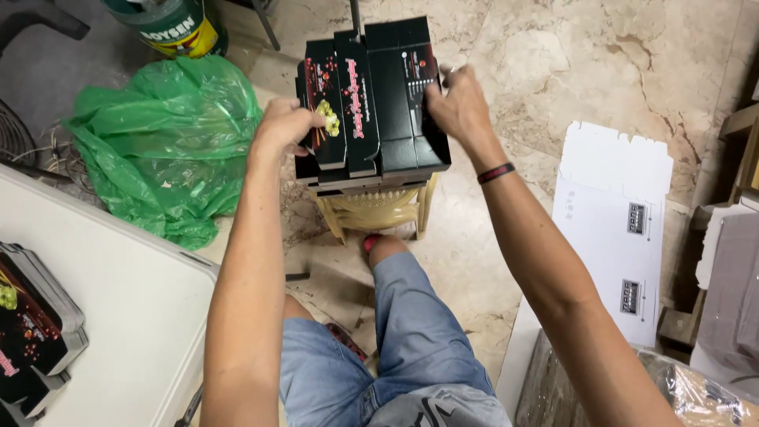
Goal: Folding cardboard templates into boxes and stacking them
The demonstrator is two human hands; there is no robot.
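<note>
My knees (395, 340) in blue denim fill the bottom of the view, closest to me, with both forearms reaching forward over them. Ahead of them lies the stack of flat black cartons (371, 103), printed in red and yellow, resting on a small beige plastic stool (379, 209) on the marble floor (569, 71). The stack sits straight out from me, its long axis running away from my body, and both hands are on it, about equally far out. My left hand (286, 125) is curled closed around the stack's left edge, fingers tucked against the top sheet. My right hand (458, 103), with a dark band at the wrist, clamps the right edge, fingers bent over it. Both arms are nearly straight, elbows slightly out. To the left a crumpled green bag (166, 150) lies on the floor, and nearer me a white table (118, 300) carries another pile of cartons (35, 324). A white flattened box (617, 213) lies to the right.
</note>
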